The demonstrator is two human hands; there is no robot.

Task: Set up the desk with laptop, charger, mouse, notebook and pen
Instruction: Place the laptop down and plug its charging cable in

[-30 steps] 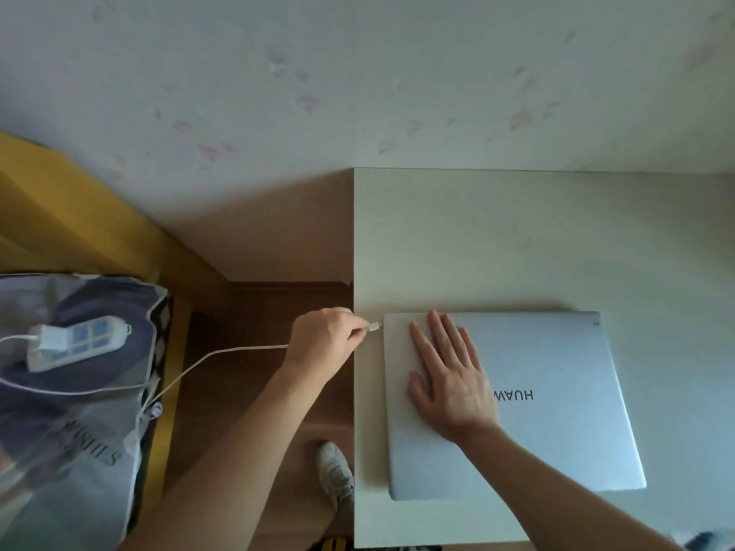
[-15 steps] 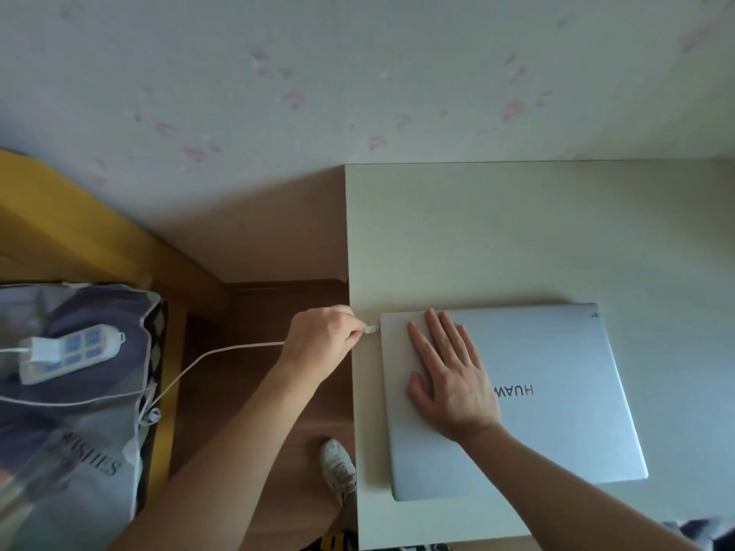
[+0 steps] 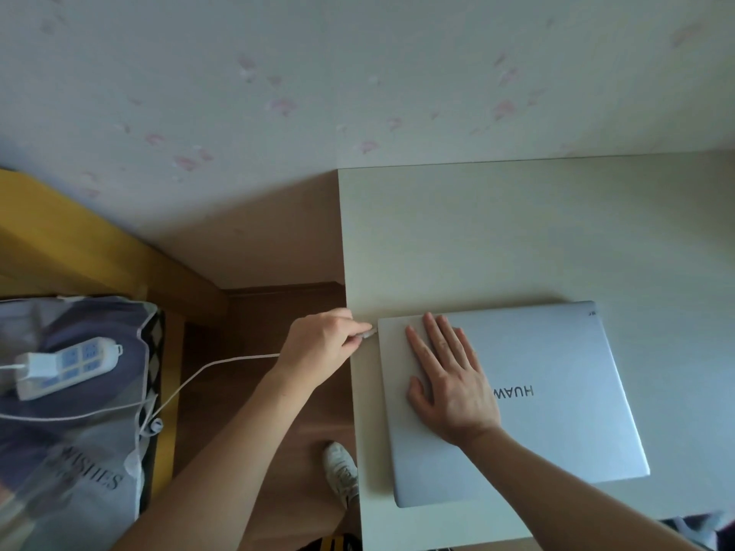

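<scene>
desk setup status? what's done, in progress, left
Done: the closed laptop lies on the desk; the charger sits in the power strip.
In hand: the left hand pinches the cable plug at the laptop's left edge; the right hand rests flat on the lid.
Left: mouse, notebook and pen, none in view.

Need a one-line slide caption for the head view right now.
Left hand pinches the charger plug at the closed laptop's left edge; right hand presses flat on its lid.
</scene>
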